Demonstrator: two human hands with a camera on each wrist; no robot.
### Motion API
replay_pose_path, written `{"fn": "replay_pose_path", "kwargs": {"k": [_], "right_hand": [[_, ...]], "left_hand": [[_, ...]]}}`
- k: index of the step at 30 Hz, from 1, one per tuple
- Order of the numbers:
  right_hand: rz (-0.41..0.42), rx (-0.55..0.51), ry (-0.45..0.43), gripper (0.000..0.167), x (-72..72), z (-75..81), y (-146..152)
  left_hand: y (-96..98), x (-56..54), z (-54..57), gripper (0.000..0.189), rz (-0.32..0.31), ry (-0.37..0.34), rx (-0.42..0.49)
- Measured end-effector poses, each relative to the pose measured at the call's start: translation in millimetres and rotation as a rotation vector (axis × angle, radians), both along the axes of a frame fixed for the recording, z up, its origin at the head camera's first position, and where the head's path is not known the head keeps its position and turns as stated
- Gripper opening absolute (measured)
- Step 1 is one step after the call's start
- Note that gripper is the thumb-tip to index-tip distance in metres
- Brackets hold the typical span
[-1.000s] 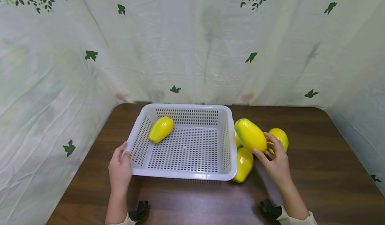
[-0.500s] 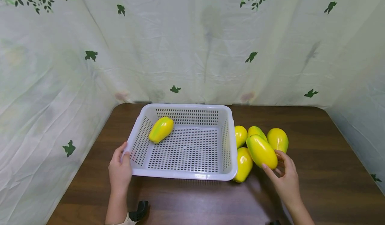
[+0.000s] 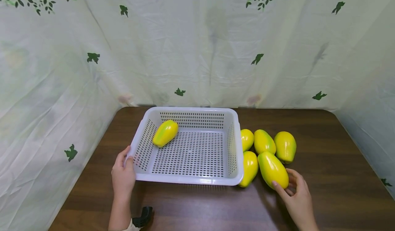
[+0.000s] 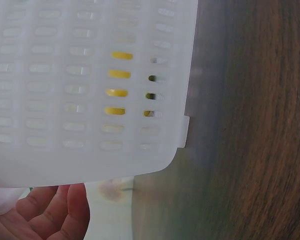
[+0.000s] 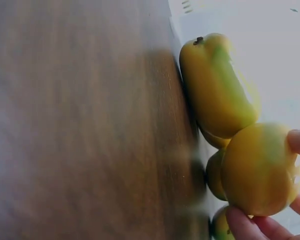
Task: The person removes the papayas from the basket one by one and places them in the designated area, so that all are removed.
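Observation:
My left hand grips the left rim of a white perforated plastic basket, thumb over the edge. One yellow papaya lies inside near the basket's back left. My right hand holds another papaya by its near end, to the right of the basket. In the right wrist view, the held papaya has fingertips on both sides. The left wrist view shows the basket's slotted wall from outside, with the left fingers below it. Whether the held papaya touches the table is unclear.
Several more papayas stand in a cluster against the basket's right side; the nearest one partly hides behind its rim. The dark wooden table ends at a pale leaf-printed cloth at the back and sides.
My right hand has drawn the held papaya toward me and to the right, from above the cluster down to its near side. My left hand and the basket have not moved.

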State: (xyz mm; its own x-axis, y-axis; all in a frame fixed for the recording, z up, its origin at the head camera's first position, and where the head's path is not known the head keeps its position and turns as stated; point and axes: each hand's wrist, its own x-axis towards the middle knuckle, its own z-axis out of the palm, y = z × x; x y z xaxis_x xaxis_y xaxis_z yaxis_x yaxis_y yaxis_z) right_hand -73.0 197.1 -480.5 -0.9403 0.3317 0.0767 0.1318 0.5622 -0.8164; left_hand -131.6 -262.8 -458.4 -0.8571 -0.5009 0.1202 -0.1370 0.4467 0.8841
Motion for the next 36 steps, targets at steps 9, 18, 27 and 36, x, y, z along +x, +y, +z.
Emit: {"fn": "replay_pose_path", "kwargs": {"k": [9, 18, 27, 36], "right_hand": [[-0.020, -0.020, -0.120, 0.069, 2.0, -3.2, -3], [-0.025, 0.008, -0.136, 0.071, 2.1, -6.0, -5], [-0.001, -0.033, -0.078, 0.072, 1.8, -7.6, -6], [-0.009, -0.012, 0.089, 0.063, 1.2, -4.2, -7]], "left_hand": [[-41.3, -25.4, -72.4, 0.037, 0.006, 0.024, -0.039], [-23.8, -12.7, -38.2, 0.040, -0.022, 0.032, -0.016], [-17.6, -10.7, -31.0, 0.040, -0.005, 0.033, -0.010], [-42.0, -29.0, -79.3, 0.035, 0.041, 0.036, -0.052]]}}
